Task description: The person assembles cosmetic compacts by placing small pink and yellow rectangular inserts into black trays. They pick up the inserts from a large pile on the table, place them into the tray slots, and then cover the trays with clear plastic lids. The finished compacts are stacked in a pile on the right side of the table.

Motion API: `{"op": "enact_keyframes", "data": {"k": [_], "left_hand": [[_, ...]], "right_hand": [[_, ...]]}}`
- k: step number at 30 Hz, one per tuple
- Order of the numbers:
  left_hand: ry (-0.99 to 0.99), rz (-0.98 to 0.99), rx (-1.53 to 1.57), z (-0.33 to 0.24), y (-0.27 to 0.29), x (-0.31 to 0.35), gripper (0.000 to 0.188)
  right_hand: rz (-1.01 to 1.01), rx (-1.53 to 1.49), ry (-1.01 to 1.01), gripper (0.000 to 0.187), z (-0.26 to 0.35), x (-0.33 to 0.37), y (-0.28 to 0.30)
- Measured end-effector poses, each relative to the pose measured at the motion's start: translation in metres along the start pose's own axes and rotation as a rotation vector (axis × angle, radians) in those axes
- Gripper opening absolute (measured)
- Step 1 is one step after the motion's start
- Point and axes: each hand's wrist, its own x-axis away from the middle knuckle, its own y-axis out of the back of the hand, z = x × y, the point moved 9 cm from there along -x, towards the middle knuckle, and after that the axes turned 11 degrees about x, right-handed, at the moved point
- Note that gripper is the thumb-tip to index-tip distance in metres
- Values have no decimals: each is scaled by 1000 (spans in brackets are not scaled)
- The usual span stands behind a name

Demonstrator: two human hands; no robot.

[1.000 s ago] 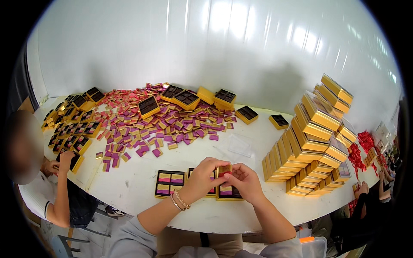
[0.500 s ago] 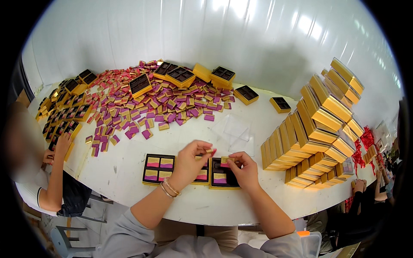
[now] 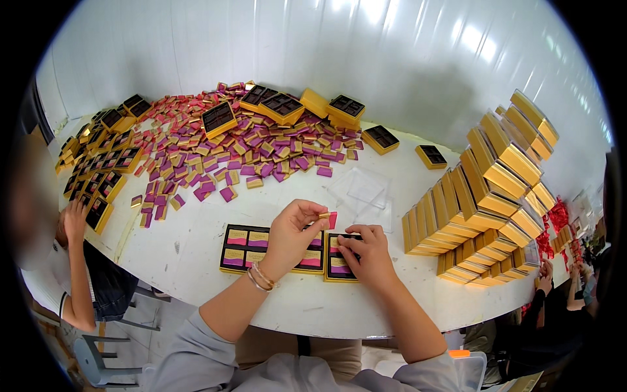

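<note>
Pinched in the fingertips of my left hand (image 3: 294,230) is a small pink-and-gold wrapped chocolate (image 3: 332,219), raised above the boxes. My right hand (image 3: 373,258) hovers over the right-hand box (image 3: 341,279), thumb and forefinger apart, close to a wrapped chocolate (image 3: 334,243) in its far-left compartment. A purple-and-gold chocolate (image 3: 339,266) lies in the near-left compartment. My right hand hides the right side of that box. To its left, filled dark-and-gold boxes (image 3: 233,268) stand in a row, partly covered by my left hand and wrist.
A big heap of wrapped chocolates (image 3: 215,163) spreads across the far left, with unfilled boxes (image 3: 219,117) on top. Clear plastic lids (image 3: 366,196) lie beyond my right hand. Tall stacks of gold boxes (image 3: 457,215) stand at right. A co-worker's hand (image 3: 74,219) touches boxes at left.
My right fingers have parted from the chocolate in the right-hand box's far-left compartment. My left hand has shifted slightly right and up, its chocolate now more visible. The view has shifted slightly.
</note>
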Motion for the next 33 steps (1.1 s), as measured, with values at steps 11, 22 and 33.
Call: {"op": "enact_keyframes", "data": {"k": [11, 22, 33], "left_hand": [[79, 38, 146, 6, -9, 3, 22], [170, 280, 138, 22, -34, 20, 16], [25, 322, -527, 13, -26, 14, 33]], "right_hand": [[13, -470, -208, 25, -14, 1, 10], [132, -792, -261, 43, -19, 8, 15], [224, -322, -404, 33, -34, 35, 30]]}}
